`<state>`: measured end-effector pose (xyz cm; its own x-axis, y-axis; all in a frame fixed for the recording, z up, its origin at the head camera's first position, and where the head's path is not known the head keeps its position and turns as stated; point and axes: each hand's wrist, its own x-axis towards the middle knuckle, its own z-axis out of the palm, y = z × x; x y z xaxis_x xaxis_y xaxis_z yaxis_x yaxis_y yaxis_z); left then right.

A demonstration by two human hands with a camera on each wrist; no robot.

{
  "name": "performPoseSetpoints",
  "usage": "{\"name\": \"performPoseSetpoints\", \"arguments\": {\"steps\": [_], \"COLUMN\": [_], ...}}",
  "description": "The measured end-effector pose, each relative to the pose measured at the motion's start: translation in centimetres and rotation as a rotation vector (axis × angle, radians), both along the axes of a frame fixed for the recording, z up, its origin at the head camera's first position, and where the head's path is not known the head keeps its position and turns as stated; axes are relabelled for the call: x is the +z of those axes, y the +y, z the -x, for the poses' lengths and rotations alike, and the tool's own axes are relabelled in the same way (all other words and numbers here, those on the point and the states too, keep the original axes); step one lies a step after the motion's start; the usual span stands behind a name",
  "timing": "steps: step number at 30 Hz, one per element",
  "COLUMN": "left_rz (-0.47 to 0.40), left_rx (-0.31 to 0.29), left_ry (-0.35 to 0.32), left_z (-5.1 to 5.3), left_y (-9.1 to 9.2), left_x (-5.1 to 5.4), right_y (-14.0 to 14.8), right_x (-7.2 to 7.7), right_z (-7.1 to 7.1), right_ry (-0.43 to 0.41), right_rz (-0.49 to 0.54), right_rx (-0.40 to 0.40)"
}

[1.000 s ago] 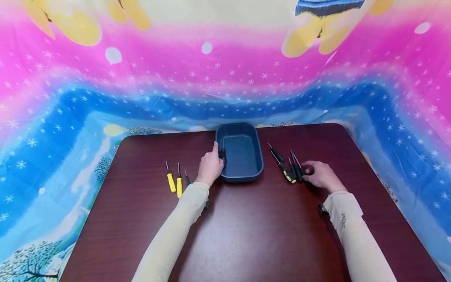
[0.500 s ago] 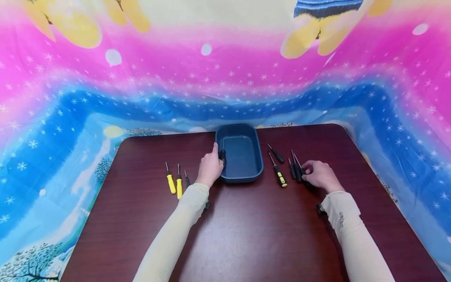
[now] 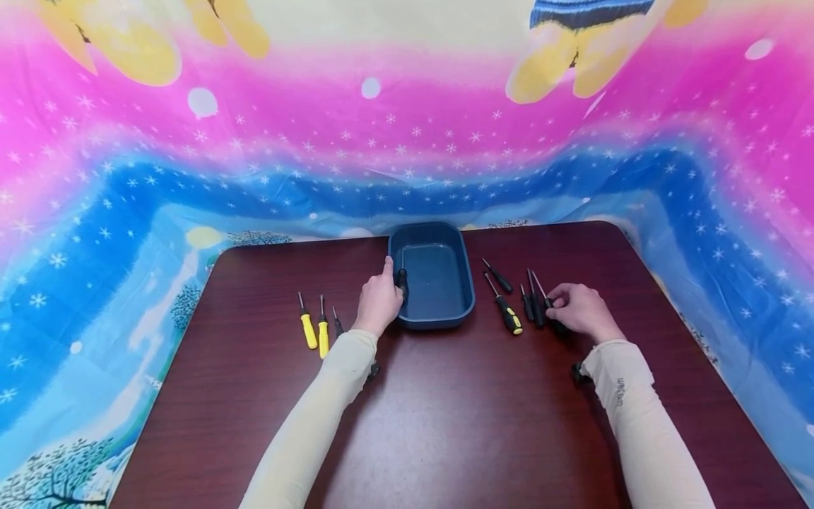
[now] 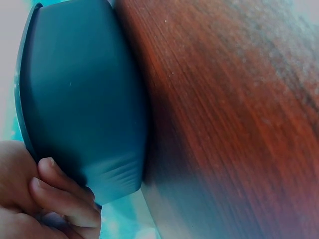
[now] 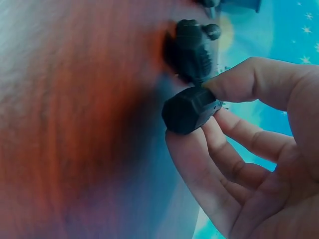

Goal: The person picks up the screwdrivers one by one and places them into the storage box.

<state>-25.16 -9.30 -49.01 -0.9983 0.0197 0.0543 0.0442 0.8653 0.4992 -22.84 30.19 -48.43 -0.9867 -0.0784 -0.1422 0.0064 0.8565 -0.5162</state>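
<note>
Head view shows a dark blue tray (image 3: 436, 288) near the far edge of the reddish-brown bench (image 3: 439, 410), with a patterned cloth (image 3: 407, 131) beyond it. At the tray's left wall is the left hand (image 3: 379, 297), one finger stretched forward along the rim; a loose black screwdriver (image 3: 403, 283) lies inside the tray, against that same wall. Left of the tray, well apart from it, two yellow screwdrivers (image 3: 308, 331) lie beside a dark screwdriver (image 3: 338, 322) partly hidden by the sleeve. Right of the tray are a short black screwdriver (image 3: 499, 278), a black-and-yellow screwdriver (image 3: 510, 317) and two black screwdrivers (image 3: 537, 309); just beyond these, farther from the tray, the right hand (image 3: 580, 309) holds another, the gripped screwdriver (image 3: 558, 326), its shaft pointing away from the person. Left wrist view has the fingers (image 4: 65, 199) curled close together against the tray's outer side, gripping it just below the rim; the thumb cannot be made out. Right wrist view shows the gripped screwdriver's faceted black handle pinched between thumb and fingers, parted only by its thickness; whether it touches the bench, I cannot tell.
</note>
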Motion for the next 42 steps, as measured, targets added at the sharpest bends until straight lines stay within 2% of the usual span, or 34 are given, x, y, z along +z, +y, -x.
{"name": "performPoseSetpoints", "arguments": {"steps": [5,9,14,25,35,42], "left_rz": [-0.007,-0.002,0.001,0.007,-0.004,0.003], "left_rx": [0.001,-0.001,0.001,0.001,0.007,0.008], "left_ry": [0.001,-0.01,-0.014,-0.01,0.011,0.002], "left_z": [0.0,0.0,0.1,0.1,-0.1,0.1], "left_y": [0.0,-0.1,0.1,0.2,0.1,0.2], "left_x": [0.0,0.0,0.1,0.1,0.1,0.1], "right_y": [-0.3,-0.8,-1.0,-2.2,-5.5,-8.1], "right_x": [0.9,1.7,2.1,2.6,3.9,4.5], "right_z": [0.1,0.1,0.3,1.0,1.9,3.2], "right_ry": [0.008,-0.047,-0.128,-0.209,-0.23,-0.225], "right_rz": [0.075,0.218,0.417,0.732,0.812,0.841], "right_rx": [-0.016,-0.032,-0.014,0.013,0.048,0.082]}}
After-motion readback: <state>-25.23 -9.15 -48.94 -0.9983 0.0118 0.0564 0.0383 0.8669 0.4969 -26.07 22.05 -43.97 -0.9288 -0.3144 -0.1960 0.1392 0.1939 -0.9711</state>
